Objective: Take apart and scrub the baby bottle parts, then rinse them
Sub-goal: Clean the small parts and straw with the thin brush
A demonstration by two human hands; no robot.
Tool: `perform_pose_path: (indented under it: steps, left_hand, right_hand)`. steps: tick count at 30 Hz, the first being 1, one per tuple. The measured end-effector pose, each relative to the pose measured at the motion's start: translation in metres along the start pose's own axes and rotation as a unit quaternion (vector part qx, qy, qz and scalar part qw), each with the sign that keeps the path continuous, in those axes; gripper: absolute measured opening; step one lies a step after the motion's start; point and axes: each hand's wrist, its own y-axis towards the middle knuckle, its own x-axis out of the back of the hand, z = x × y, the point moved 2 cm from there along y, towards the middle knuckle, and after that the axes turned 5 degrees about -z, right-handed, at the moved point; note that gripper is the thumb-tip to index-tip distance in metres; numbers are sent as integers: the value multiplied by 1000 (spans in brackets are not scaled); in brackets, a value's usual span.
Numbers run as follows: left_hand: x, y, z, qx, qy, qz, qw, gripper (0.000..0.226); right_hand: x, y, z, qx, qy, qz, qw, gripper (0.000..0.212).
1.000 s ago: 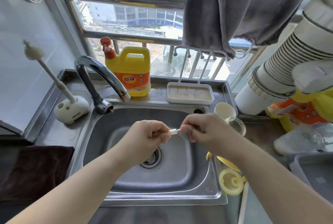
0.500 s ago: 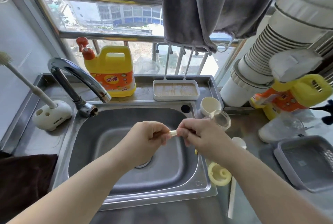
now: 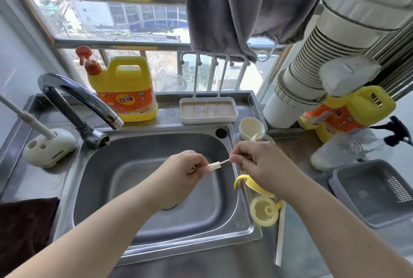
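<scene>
Over the sink (image 3: 143, 228), the left hand (image 3: 178, 177) pinches a small cream tube (image 3: 214, 166), apparently a straw part, while the right hand (image 3: 261, 161) pinches a thin rod (image 3: 225, 162) running level between them.

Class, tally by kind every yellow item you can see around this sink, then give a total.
Yellow detergent jugs: 2
Yellow bottle handle piece: 1
Yellow bottle ring: 1
Total: 4
</scene>
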Motion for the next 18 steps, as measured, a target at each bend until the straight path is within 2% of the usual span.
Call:
perform_pose_path:
  steps: [3,6,9,13,16,18]
  left_hand:
    - [3,0,2,8,-33,-22,999,20]
    - [2,-3,1,-1,-45,-34,998,24]
    - [10,-3,4,-12,-41,-73,996,31]
    - [13,-1,7,-11,-32,-70,997,20]
    - [14,0,8,2,-40,-69,997,9]
    - [14,1,10,0,-41,-72,997,9]
  right_hand:
    - [-8,2,4,13,-19,-19,1000,13]
    - [-20,0,12,30,-32,16,999,14]
    - [-10,7,2,-17,47,-20,999,18]
    - [-18,9,9,-9,79,11,997,18]
    - [-10,11,5,-35,124,-16,992,17]
    - [-11,9,6,-30,122,-3,992,16]
